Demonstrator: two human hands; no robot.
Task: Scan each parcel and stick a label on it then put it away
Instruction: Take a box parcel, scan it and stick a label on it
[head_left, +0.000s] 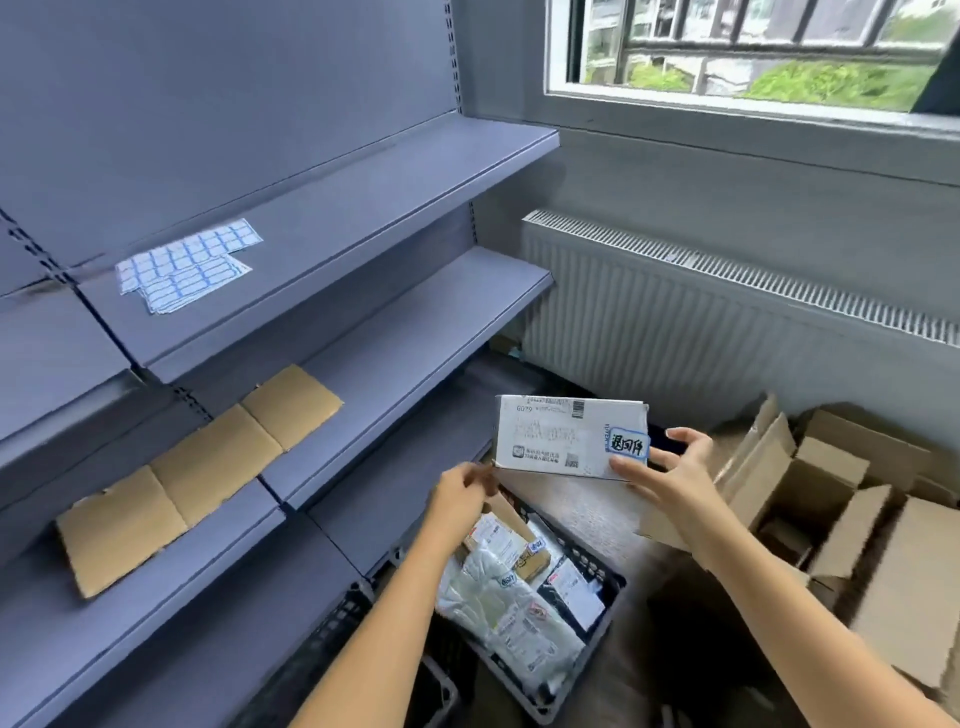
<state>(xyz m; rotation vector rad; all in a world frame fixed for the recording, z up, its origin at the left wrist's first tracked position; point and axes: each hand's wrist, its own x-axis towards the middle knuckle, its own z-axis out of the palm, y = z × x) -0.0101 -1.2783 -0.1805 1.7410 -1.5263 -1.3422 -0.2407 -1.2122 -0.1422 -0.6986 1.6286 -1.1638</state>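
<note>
Lowest in the frame, between the two bare forearms, a black crate (589, 560) sits on the floor, packed with bagged and boxed parcels (511, 597).

Just above it, at centre frame, both hands hold a white parcel (550, 434) in the air, its printed face turned toward the person. The left hand (460, 491) has its fingers curled in, and they pinch the parcel's lower left corner. The right hand (670, 470) grips the lower right end: the thumb lies across the front and the other fingers are spread behind the right edge. A blue-bordered label (628, 446) with handwriting is stuck on the parcel's right end, just above that thumb.

At the right of the frame, open cardboard boxes (831, 499) are heaped on the floor.

Grey metal shelves (405, 353) fill the left side. A flattened cardboard sheet (208, 467) lies on a shelf at lower left, and loose sheets of blue-bordered labels (187, 265) lie on the shelf above it, upper left.

Beyond, a white radiator (701, 332) runs along the wall at right of centre, under a barred window (753, 47) at upper right.
</note>
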